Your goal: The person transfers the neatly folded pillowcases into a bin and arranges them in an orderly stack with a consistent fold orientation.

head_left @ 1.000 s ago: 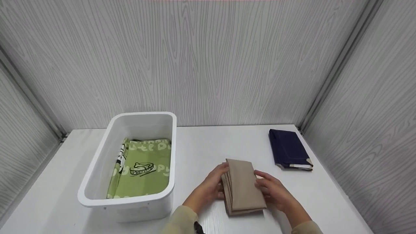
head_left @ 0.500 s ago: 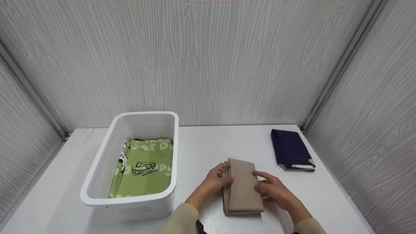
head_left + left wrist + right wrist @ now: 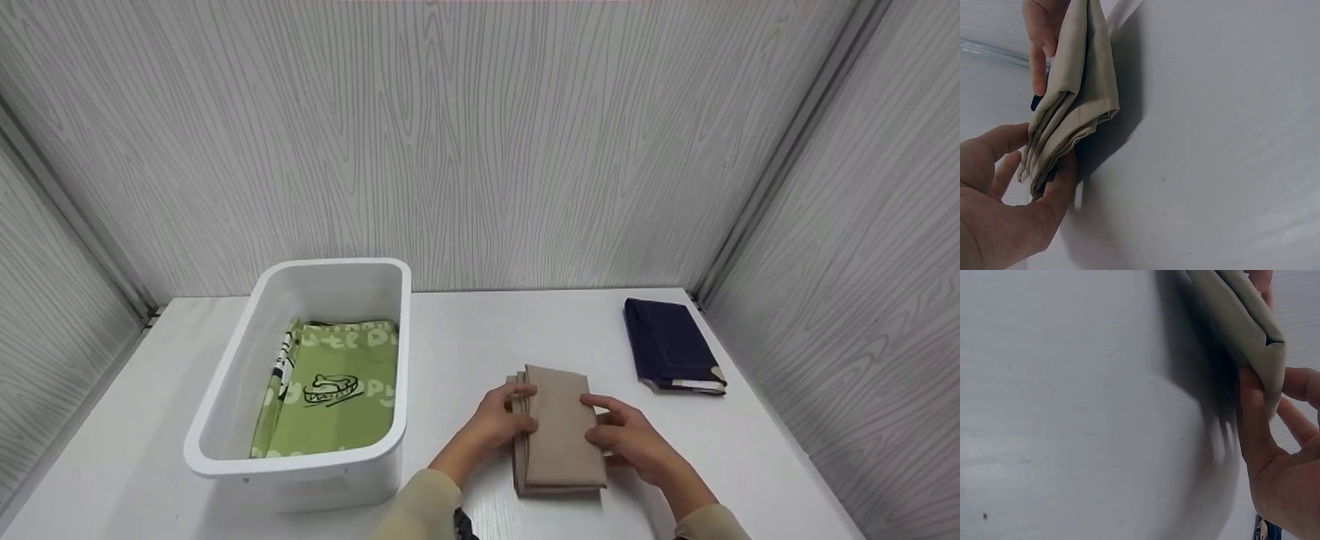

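A folded beige cloth [image 3: 561,431], several layers thick, is held between both hands above the white table. My left hand [image 3: 491,421] pinches its left edge, with fingertips on the upper face and another finger underneath, as the left wrist view shows. On the opposite edge, my right hand [image 3: 628,435] grips with fingertips on top and a finger below. Loose layer ends of the beige cloth [image 3: 1075,107] fan out on the left hand's side. Seen from the right wrist, the cloth [image 3: 1252,326] has a smooth folded edge, and its shadow falls on the table.
To the left stands a white plastic bin [image 3: 217,405] holding a folded green cloth [image 3: 337,397] with a printed drawing and letters. A folded navy cloth [image 3: 671,345] lies at the table's back right. Wood-grain panels [image 3: 480,150] enclose the back and sides.
My left fingertips have come over onto the upper face of the beige cloth. The cloth has turned slightly, and the right hand keeps about the same place on it.
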Demonstrator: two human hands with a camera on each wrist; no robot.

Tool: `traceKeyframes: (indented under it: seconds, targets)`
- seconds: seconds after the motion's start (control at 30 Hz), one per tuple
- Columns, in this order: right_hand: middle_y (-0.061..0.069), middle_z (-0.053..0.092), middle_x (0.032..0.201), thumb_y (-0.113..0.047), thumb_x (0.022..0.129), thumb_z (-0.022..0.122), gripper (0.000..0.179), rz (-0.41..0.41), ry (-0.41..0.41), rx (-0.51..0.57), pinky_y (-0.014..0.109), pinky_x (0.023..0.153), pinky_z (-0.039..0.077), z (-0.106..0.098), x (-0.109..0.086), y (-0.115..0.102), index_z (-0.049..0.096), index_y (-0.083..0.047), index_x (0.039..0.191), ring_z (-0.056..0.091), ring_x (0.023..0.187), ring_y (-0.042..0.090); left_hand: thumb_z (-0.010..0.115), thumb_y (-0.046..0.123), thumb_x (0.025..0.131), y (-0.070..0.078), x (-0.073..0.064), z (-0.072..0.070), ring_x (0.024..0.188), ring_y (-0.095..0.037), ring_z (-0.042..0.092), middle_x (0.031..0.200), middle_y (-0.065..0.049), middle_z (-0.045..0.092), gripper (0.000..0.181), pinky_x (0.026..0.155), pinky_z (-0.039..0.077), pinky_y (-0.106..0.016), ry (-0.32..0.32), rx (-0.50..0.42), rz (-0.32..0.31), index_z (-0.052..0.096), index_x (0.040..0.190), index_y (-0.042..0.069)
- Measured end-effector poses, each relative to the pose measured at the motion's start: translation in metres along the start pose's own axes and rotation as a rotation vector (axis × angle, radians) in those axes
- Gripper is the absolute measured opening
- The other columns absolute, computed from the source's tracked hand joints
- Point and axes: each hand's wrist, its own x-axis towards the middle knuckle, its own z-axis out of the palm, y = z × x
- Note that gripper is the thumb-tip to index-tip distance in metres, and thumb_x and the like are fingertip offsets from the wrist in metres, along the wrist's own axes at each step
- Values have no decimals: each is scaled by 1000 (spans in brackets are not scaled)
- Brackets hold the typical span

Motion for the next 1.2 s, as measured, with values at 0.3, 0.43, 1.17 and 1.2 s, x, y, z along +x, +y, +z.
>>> traceKeyframes:
  seconds: [0.3, 0.43, 1.17, 1.2]
  targets:
    - [18, 52, 121, -7, 84, 68, 72, -26, 12, 20, 42, 75, 60, 0, -2, -4, 41, -12, 151, 66, 94, 24, 72, -5, 79, 7, -1, -1, 123, -33, 50, 138, -21, 51, 57, 95, 52, -45, -3, -22, -20, 61, 133, 11]
    - [18, 51, 122, -6, 85, 68, 72, -41, 20, 23, 42, 73, 60, 1, -3, -5, 41, -11, 151, 65, 92, 24, 71, -4, 80, 11, -3, -2, 111, -30, 56, 136, -20, 51, 57, 83, 57, -43, -12, -45, -45, 60, 134, 13]
    - [19, 49, 130, -8, 86, 68, 70, -64, 14, 20, 45, 77, 59, -4, -10, -21, 43, -15, 151, 63, 101, 26, 72, -1, 83, 32, -7, -7, 109, -29, 57, 138, -17, 48, 56, 77, 58, -40, -22, -38, -25, 60, 134, 16]
    - [19, 49, 130, -9, 87, 69, 70, -64, 13, 22, 45, 78, 59, -4, -11, -22, 43, -15, 151, 63, 102, 26, 72, -1, 83, 32, -8, -7, 109, -29, 57, 139, -18, 48, 56, 77, 58, -40, -21, -34, -25, 60, 134, 16]
